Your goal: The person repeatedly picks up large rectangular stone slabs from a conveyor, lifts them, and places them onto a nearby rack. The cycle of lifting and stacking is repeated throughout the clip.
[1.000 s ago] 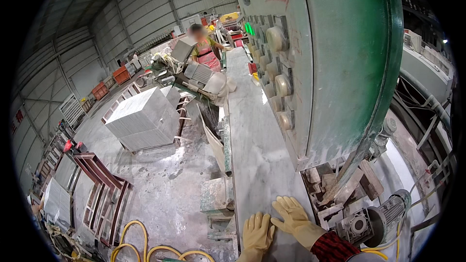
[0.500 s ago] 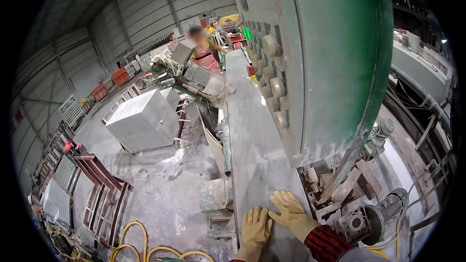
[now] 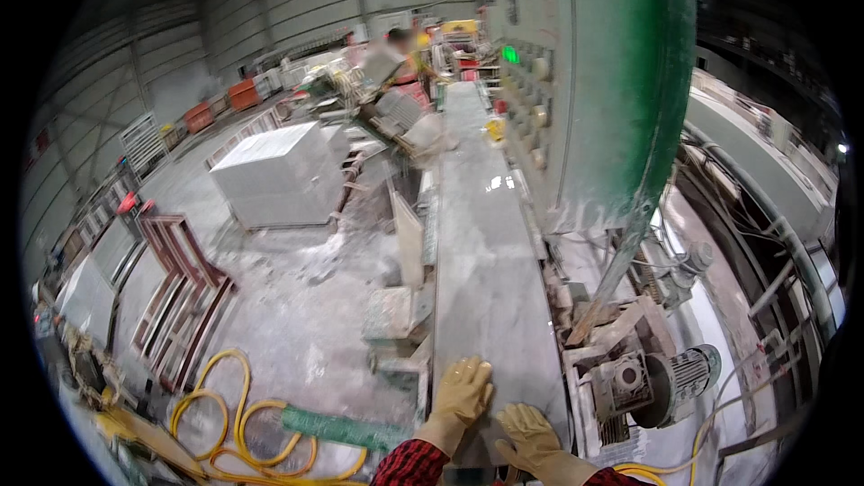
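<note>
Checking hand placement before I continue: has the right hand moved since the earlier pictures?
Yes. Judged against the grey gear motor, the right hand has pulled back toward the person: it reached slightly ahead of the motor, now lies short of it.

The gloved left hand (image 3: 461, 396) and right hand (image 3: 529, 435) lay side by side on the long grey slab (image 3: 490, 297). To its right I saw a green control cabinet (image 3: 621, 81); to its left, a big pale block (image 3: 279, 184); farther along, a blurred co-worker (image 3: 411, 94).
</note>
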Motion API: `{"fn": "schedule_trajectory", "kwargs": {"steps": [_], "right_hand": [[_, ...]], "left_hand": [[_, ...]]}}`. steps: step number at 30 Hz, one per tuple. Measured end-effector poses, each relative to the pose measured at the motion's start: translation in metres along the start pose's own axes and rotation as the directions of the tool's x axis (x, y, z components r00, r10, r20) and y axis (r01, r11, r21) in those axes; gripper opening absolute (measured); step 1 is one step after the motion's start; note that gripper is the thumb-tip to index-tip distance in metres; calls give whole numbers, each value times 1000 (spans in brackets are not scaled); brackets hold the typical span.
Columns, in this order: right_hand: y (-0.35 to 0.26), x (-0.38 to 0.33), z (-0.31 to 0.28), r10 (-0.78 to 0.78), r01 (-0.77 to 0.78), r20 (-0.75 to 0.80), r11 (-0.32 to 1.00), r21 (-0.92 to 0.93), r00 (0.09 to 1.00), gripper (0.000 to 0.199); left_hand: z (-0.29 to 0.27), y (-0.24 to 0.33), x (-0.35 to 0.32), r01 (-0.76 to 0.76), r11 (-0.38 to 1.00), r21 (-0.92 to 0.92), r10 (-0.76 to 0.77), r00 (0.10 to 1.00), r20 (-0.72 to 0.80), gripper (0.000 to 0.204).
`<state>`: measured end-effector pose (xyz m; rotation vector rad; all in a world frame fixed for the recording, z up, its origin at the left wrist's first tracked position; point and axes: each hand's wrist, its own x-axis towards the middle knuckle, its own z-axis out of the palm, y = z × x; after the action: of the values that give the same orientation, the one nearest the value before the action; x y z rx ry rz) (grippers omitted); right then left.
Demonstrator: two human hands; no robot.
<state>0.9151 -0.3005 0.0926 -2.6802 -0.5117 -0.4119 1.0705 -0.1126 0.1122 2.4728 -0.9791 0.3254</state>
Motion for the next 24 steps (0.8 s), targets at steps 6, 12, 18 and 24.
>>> {"fn": "schedule_trajectory", "kwargs": {"steps": [6, 12, 18, 24], "right_hand": [[-16, -22, 13, 7, -3, 33, 992, -129, 999, 64], [-70, 30, 32, -240, 236, 52, 969, 72, 970, 62], [-104, 58, 75, -202, 197, 124, 979, 55, 971, 59], [-67, 32, 66, -187, 204, 236, 978, -50, 954, 58]], "left_hand": [[-41, 51, -125, 9, 1000, 21, -8, 998, -56, 48], [-94, 45, -245, 336, 942, -4, -335, 940, -59, 45], [-119, 41, -381, 650, 751, 117, -650, 759, -43, 49], [-74, 41, -480, 665, 741, 94, -641, 742, -195, 55]]}}
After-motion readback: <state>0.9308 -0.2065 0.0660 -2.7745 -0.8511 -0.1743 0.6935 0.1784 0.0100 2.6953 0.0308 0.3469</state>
